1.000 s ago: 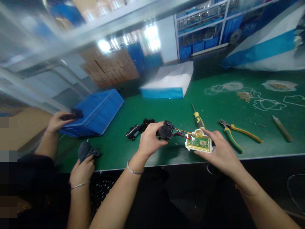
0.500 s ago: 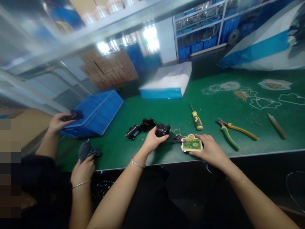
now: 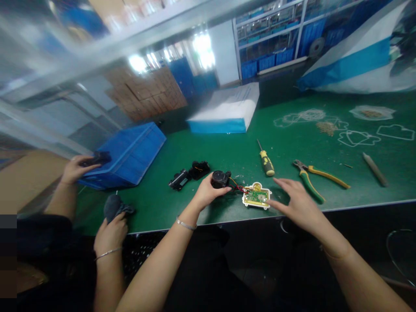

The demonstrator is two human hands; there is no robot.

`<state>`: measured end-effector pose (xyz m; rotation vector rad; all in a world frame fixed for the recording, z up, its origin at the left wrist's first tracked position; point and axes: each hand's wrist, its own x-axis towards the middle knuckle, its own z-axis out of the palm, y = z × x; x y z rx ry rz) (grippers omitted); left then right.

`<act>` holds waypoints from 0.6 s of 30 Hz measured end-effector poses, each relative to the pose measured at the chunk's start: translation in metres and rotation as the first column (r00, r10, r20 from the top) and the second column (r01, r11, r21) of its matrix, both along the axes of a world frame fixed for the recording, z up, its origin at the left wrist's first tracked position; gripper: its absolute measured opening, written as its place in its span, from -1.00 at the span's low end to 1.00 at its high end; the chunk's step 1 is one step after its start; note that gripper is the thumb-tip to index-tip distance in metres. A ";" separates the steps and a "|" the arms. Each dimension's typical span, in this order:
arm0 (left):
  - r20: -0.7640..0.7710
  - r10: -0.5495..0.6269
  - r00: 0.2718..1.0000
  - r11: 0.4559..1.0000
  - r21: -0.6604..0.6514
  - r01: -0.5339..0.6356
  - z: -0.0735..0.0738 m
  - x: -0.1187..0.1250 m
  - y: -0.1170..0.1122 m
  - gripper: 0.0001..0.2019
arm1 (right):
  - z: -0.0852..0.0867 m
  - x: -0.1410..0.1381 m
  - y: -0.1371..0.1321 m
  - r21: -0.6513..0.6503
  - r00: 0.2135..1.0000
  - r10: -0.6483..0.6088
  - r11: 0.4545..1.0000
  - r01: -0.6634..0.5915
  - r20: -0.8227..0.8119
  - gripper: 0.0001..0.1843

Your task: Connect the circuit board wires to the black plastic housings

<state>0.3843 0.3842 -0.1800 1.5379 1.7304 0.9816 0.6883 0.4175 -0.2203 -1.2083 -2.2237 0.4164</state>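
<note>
My left hand (image 3: 208, 191) is closed round a black plastic housing with a round speaker-like face (image 3: 220, 178). Red and yellow wires (image 3: 238, 187) run from it to a green circuit board (image 3: 258, 196) seated in a white-edged case (image 3: 267, 204). That case lies near the table's front edge. Just to its right is my right hand (image 3: 297, 203), thumb and fingers spread with nothing between them; the thumb tip is close to the board's right side, and I cannot tell whether it touches. Two black housing parts (image 3: 179, 180) lie to the left of my left hand.
A yellow screwdriver (image 3: 267, 164) and green-yellow cutting pliers (image 3: 320, 177) lie beyond and right of my hands. At left, a co-worker's hands hold a dark part (image 3: 101, 158) by a blue bin (image 3: 139, 151) and a grey cloth (image 3: 114, 208). White gaskets (image 3: 359, 138) lie at right.
My right hand has let go of the circuit board's case and opened, drawing slightly right. The case now rests on the table, a little lower. My left hand keeps its hold.
</note>
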 end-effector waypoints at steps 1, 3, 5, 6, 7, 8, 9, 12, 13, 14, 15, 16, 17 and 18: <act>0.002 -0.006 1.000 1.000 -0.005 0.006 0.000 0.000 -0.001 -0.43 | 0.001 0.009 0.005 0.049 0.996 -0.091 0.995 0.091 0.001 -0.28; 0.013 -0.014 1.000 1.000 -0.014 0.014 0.001 0.000 -0.001 -0.44 | 0.000 0.027 0.017 0.154 0.948 -0.317 0.939 0.308 0.033 -0.27; 0.032 -0.016 0.999 1.000 -0.020 0.016 0.002 -0.001 -0.002 -0.44 | -0.006 0.040 0.025 0.220 0.865 -0.489 0.862 0.458 0.115 -0.18; 0.042 -0.014 0.999 1.000 -0.022 0.015 0.002 -0.001 -0.002 -0.44 | -0.010 0.044 0.028 0.238 0.829 -0.535 0.837 0.494 0.161 -0.16; 0.052 -0.013 0.999 1.000 -0.024 0.015 0.003 -0.001 -0.002 -0.44 | -0.014 0.046 0.029 0.250 0.805 -0.560 0.823 0.511 0.199 -0.17; 0.063 -0.012 0.998 1.000 -0.025 0.014 0.003 -0.001 -0.002 -0.44 | -0.017 0.047 0.030 0.257 0.790 -0.570 0.817 0.517 0.224 -0.21; 0.074 -0.010 0.997 1.000 -0.026 0.012 0.003 -0.001 -0.002 -0.44 | -0.020 0.047 0.029 0.261 0.782 -0.576 0.814 0.520 0.239 -0.26; 0.116 0.009 0.993 1.000 -0.029 -0.006 0.002 -0.001 -0.003 -0.43 | -0.020 0.045 0.026 0.235 0.779 -0.579 0.813 0.532 0.241 -0.33; 0.133 0.019 0.991 0.999 -0.035 -0.015 0.001 -0.002 -0.004 -0.43 | -0.017 0.044 0.025 0.203 0.790 -0.569 0.821 0.533 0.226 -0.33; 0.151 0.027 0.988 0.999 -0.044 -0.020 0.001 -0.003 -0.004 -0.43 | -0.013 0.043 0.024 0.154 0.811 -0.553 0.833 0.532 0.189 -0.32; 0.168 0.030 0.985 0.998 -0.054 -0.021 0.000 -0.004 -0.004 -0.43 | -0.007 0.041 0.022 0.075 0.841 -0.526 0.850 0.521 0.126 -0.31; 0.184 0.029 0.983 0.998 -0.061 -0.018 -0.001 -0.004 -0.004 -0.42 | 0.000 0.037 0.018 -0.044 0.870 -0.493 0.869 0.493 0.019 -0.32; 0.194 0.025 0.981 0.998 -0.064 -0.013 -0.002 -0.005 -0.005 -0.41 | 0.008 0.032 0.013 -0.205 0.882 -0.454 0.882 0.424 -0.127 -0.33; 0.200 0.019 0.980 0.998 -0.064 -0.006 -0.002 -0.006 -0.005 -0.40 | 0.016 0.024 0.006 -0.386 0.863 -0.414 0.875 0.291 -0.290 -0.36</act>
